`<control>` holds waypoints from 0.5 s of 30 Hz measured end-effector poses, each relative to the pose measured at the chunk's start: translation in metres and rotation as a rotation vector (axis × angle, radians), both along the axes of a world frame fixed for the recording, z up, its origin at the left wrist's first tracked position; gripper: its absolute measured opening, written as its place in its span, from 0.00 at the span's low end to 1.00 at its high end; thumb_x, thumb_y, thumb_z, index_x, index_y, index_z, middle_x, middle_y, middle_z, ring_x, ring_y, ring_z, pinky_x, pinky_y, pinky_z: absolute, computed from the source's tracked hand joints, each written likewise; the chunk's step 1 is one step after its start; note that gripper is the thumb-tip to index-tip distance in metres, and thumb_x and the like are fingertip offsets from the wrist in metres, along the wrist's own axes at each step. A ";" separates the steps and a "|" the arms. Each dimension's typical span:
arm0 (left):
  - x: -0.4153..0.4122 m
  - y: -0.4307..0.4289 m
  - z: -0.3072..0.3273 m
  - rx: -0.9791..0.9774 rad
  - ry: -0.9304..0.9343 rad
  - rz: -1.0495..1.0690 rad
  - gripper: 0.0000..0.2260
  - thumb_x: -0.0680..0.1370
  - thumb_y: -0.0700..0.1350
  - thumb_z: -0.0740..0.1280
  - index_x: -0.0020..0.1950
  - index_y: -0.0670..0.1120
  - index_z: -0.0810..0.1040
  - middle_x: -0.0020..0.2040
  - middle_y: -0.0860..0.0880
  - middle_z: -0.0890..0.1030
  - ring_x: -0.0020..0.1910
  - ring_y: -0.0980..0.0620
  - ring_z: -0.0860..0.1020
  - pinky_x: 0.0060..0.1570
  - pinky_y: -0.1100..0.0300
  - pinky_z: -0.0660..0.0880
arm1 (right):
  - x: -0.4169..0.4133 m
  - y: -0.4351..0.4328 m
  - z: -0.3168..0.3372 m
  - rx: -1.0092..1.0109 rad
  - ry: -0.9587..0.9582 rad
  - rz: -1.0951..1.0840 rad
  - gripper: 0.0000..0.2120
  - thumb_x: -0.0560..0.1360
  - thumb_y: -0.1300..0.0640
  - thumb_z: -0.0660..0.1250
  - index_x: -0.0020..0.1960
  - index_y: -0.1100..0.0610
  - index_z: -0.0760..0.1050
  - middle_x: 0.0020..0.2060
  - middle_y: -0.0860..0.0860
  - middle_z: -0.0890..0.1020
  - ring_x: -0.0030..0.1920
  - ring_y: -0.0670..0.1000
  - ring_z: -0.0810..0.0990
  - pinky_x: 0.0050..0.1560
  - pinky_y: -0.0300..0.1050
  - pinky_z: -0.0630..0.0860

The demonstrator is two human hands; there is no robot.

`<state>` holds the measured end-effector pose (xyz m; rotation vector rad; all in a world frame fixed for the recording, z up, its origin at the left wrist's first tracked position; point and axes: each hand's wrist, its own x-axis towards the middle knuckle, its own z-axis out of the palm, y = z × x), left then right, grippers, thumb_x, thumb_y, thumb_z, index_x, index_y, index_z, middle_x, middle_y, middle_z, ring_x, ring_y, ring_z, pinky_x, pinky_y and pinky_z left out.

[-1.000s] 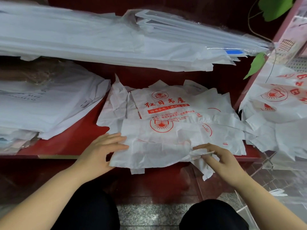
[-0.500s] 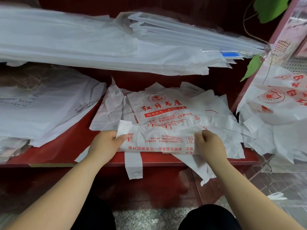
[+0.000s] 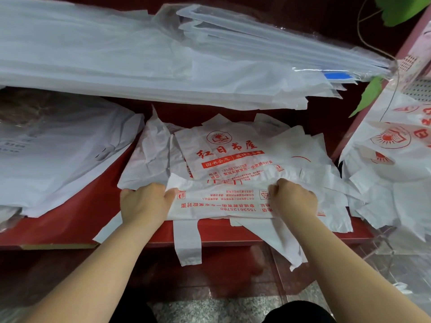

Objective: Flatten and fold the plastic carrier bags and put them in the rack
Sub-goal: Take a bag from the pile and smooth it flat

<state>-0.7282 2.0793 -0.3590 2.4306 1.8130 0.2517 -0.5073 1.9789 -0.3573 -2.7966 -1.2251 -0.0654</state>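
Carrier bag [image 3: 221, 201], white with red print, lies part-folded along the front edge of the red shelf [image 3: 70, 220], its long axis running left to right; its handles [image 3: 187, 241] hang over that edge; the left hand [image 3: 144, 203] grips its left end with curled fingers, and the right hand [image 3: 293, 199] pinches the folded upper edge nearer the right end; the strip thus spans between both grips, neither hand nearer, so the next fold probably means bringing one end across toward the other; beneath and behind it lies a pile of flattened bags [image 3: 224, 150]; a white stack [image 3: 58, 148] fills the shelf's left side; loose printed bags [image 3: 391, 159] sit beyond its right edge.
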 end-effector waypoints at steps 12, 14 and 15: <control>0.039 -0.014 -0.016 -0.024 0.083 -0.576 0.23 0.81 0.53 0.37 0.75 0.52 0.40 0.76 0.54 0.39 0.73 0.58 0.37 0.65 0.60 0.30 | 0.000 0.010 0.001 -0.085 0.031 -0.029 0.15 0.81 0.53 0.48 0.37 0.55 0.62 0.28 0.48 0.66 0.37 0.52 0.71 0.45 0.42 0.64; 0.042 -0.008 -0.020 -0.104 0.099 -0.541 0.23 0.82 0.52 0.41 0.75 0.51 0.39 0.76 0.52 0.39 0.74 0.56 0.38 0.68 0.59 0.32 | -0.001 0.011 0.000 -0.081 0.028 -0.035 0.16 0.80 0.54 0.48 0.35 0.55 0.60 0.28 0.48 0.67 0.37 0.52 0.71 0.45 0.43 0.63; 0.042 -0.007 -0.019 -0.130 0.114 -0.531 0.23 0.82 0.52 0.42 0.75 0.50 0.39 0.76 0.52 0.39 0.74 0.55 0.38 0.68 0.58 0.32 | -0.001 0.011 -0.001 -0.063 0.021 -0.041 0.13 0.80 0.54 0.49 0.39 0.56 0.62 0.29 0.48 0.68 0.37 0.53 0.71 0.47 0.44 0.63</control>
